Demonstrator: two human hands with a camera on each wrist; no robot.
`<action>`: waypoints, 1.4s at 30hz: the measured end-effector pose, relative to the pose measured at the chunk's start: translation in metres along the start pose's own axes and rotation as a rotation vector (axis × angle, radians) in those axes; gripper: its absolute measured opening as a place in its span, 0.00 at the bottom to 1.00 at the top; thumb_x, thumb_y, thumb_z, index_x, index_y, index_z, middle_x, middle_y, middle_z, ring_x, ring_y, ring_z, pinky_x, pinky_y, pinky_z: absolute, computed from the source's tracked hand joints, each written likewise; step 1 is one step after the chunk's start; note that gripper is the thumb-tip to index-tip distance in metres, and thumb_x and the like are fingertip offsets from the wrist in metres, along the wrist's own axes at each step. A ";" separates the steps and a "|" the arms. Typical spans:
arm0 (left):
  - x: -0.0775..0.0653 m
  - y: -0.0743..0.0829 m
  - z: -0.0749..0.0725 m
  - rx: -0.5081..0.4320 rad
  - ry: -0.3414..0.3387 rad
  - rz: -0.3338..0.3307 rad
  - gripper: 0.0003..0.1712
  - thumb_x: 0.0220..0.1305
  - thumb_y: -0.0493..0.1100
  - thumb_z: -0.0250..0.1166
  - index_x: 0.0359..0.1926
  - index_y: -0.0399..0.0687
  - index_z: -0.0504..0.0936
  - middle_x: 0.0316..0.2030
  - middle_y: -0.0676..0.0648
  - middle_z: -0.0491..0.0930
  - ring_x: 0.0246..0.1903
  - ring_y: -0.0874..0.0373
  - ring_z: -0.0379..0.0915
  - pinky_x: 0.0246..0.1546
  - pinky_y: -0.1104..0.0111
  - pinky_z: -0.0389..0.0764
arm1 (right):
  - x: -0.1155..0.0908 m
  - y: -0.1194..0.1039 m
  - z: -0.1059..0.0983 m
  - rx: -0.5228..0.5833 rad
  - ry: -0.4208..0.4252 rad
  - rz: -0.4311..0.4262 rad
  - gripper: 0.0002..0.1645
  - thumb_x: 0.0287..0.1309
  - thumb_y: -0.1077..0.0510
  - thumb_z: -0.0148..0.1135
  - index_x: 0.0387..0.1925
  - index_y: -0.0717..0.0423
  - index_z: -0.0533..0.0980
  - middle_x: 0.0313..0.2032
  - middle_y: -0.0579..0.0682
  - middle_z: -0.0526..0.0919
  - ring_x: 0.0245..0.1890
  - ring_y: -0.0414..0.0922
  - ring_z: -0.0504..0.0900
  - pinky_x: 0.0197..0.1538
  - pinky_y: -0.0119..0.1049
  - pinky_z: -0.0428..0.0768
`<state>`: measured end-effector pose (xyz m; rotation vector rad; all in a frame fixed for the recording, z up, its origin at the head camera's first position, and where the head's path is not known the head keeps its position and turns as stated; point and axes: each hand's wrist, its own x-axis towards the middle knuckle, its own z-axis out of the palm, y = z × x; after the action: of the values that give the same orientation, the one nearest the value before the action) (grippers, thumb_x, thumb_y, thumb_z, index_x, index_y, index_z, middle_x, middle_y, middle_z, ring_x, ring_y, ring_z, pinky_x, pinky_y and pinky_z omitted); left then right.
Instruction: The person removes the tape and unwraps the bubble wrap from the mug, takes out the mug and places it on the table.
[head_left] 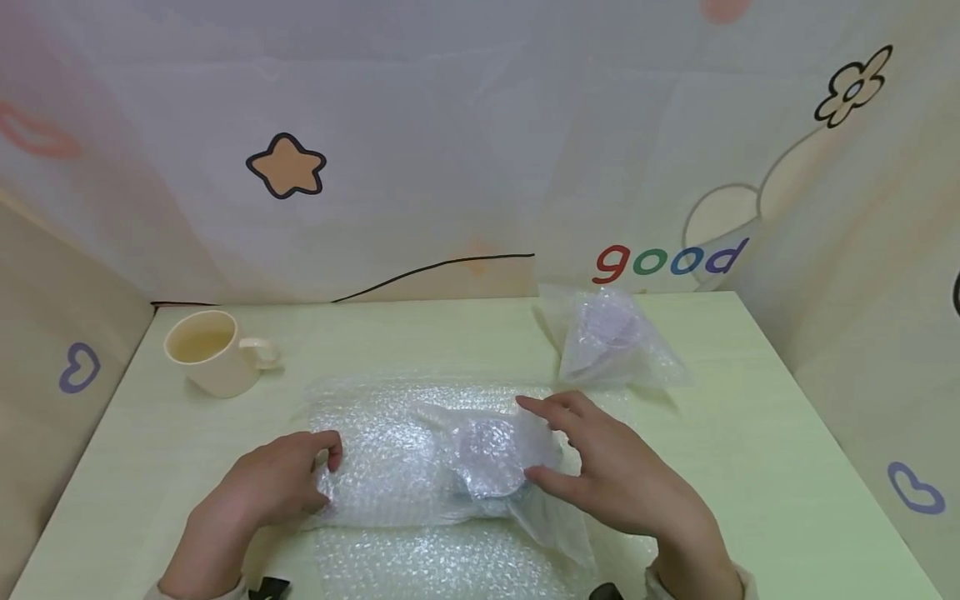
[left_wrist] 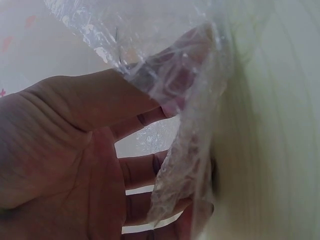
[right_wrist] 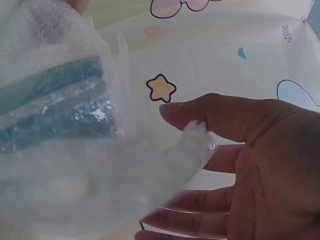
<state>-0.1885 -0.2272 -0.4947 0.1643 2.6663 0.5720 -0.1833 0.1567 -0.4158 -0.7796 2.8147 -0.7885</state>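
A sheet of bubble wrap (head_left: 375, 442) lies across the table's front, folded over itself. On its right half stands a small bubble-wrapped object (head_left: 491, 454), pale lilac on top; its side (right_wrist: 55, 107) shows teal with a lighter band through the plastic, and its kind is unclear. At the sheet's left edge my left hand (head_left: 273, 479) curls its fingers and thumb on the bubble wrap; in the left wrist view the thumb shows through the film. My right hand (head_left: 611, 467) is spread at the wrapped object's right side, thumb and fingers apart, beside loose wrap.
A cream mug (head_left: 217, 354) stands at the back left, its handle to the right. Another bubble-wrapped bundle (head_left: 611, 337) with a lilac top sits at the back right. A printed cloth (head_left: 420, 167) hangs behind the pale green table (head_left: 780, 467).
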 end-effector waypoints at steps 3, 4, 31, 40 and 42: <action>0.001 -0.001 0.000 0.001 0.002 0.005 0.25 0.41 0.37 0.78 0.35 0.63 0.75 0.22 0.52 0.68 0.25 0.56 0.65 0.24 0.63 0.63 | -0.002 0.003 -0.005 0.000 -0.002 0.009 0.38 0.65 0.48 0.69 0.74 0.38 0.68 0.62 0.39 0.77 0.55 0.39 0.82 0.53 0.40 0.82; 0.001 -0.001 0.000 0.001 0.003 0.009 0.25 0.41 0.37 0.79 0.35 0.63 0.75 0.22 0.52 0.68 0.25 0.56 0.65 0.24 0.63 0.63 | -0.003 0.004 -0.006 -0.002 -0.003 0.013 0.37 0.66 0.49 0.69 0.74 0.38 0.68 0.62 0.39 0.77 0.55 0.40 0.82 0.53 0.40 0.82; 0.000 -0.001 0.000 0.000 -0.006 0.007 0.24 0.43 0.38 0.79 0.35 0.63 0.74 0.22 0.52 0.68 0.24 0.56 0.64 0.24 0.63 0.61 | -0.011 0.022 -0.024 0.036 0.032 0.026 0.37 0.67 0.67 0.54 0.75 0.41 0.68 0.69 0.41 0.77 0.61 0.42 0.80 0.59 0.47 0.81; 0.002 -0.002 0.001 0.009 -0.011 0.007 0.24 0.43 0.38 0.80 0.36 0.63 0.75 0.22 0.52 0.68 0.25 0.56 0.64 0.25 0.63 0.62 | -0.017 0.034 -0.036 0.077 0.028 0.043 0.40 0.68 0.69 0.55 0.76 0.36 0.65 0.65 0.44 0.80 0.49 0.38 0.83 0.53 0.44 0.84; 0.002 -0.002 0.001 0.011 -0.011 0.007 0.24 0.44 0.38 0.80 0.36 0.63 0.75 0.22 0.52 0.68 0.25 0.56 0.64 0.25 0.63 0.62 | -0.018 0.036 -0.037 0.085 0.027 0.041 0.40 0.68 0.69 0.55 0.76 0.36 0.65 0.64 0.44 0.81 0.47 0.37 0.83 0.52 0.43 0.84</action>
<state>-0.1903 -0.2281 -0.4970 0.1797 2.6602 0.5570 -0.1928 0.2088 -0.4027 -0.7014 2.7900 -0.9123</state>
